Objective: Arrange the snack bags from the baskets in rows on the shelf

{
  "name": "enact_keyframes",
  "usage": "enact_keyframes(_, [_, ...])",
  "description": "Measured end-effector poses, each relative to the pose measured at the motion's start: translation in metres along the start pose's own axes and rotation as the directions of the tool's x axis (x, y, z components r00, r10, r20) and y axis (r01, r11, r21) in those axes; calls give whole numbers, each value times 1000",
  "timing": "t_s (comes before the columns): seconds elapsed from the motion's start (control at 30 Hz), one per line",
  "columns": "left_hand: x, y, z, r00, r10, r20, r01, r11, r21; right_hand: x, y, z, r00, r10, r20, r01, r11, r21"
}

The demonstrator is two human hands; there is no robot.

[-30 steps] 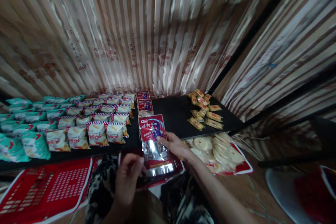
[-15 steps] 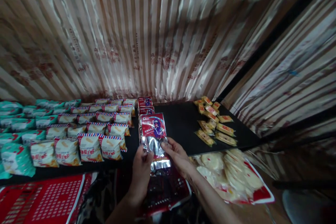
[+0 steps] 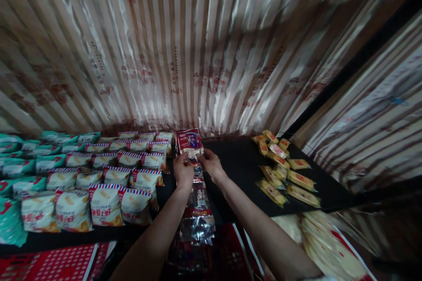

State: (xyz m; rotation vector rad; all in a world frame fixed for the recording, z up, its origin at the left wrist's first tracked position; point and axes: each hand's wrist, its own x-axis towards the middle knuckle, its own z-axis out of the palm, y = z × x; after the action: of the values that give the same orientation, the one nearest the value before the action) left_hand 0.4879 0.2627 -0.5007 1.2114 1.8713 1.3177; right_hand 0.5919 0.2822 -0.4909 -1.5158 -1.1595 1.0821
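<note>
Between both hands is a red snack packet [image 3: 189, 139] with a dark figure on its front, at the far side of the black table near the curtain. My left hand [image 3: 183, 171] is closed on its lower left edge, and my right hand [image 3: 212, 166] pinches its lower right edge. More shiny packets [image 3: 198, 224] run from below my hands toward me between my forearms; whether they are joined is unclear. To the left stand rows of white chip bags [image 3: 105, 204] with red lettering.
Teal bags [image 3: 15, 219] fill the far left. Small yellow packets [image 3: 300, 180] lie loosely on the black table [image 3: 231, 162] at right. A red basket [image 3: 62, 261] is at lower left, pale packaged items [image 3: 319, 237] at lower right. A striped curtain [image 3: 204, 44] hangs behind.
Both hands have moved forward, away from me, taking the red snack packet to the back of the table. The view has shifted slightly, and the shiny packets below my hands are more visible.
</note>
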Motion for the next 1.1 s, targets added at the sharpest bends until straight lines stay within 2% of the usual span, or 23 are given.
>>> enact_keyframes(0.17, [31, -2, 11, 999, 35, -30, -31, 992, 123, 35, 8, 14, 996, -44, -81, 25, 974, -225])
enact_keyframes(0.3, [44, -2, 16, 996, 83, -29, -75, 974, 212, 41, 6, 18, 990, -112, -87, 63, 897, -438])
enact_keyframes(0.43, [49, -3, 18, 992, 119, -36, -105, 956, 273, 42, 1, 22, 986, -142, -84, 69, 819, -570])
enact_keyframes(0.77, [52, -7, 22, 993, 119, -25, -103, 931, 349, 41, -2, 31, 979, -191, -74, 81, 691, -718])
enact_keyframes(1.1, [47, -8, 18, 990, 138, 16, -133, 911, 391, 43, 13, 36, 953, -282, -108, 135, 719, -681])
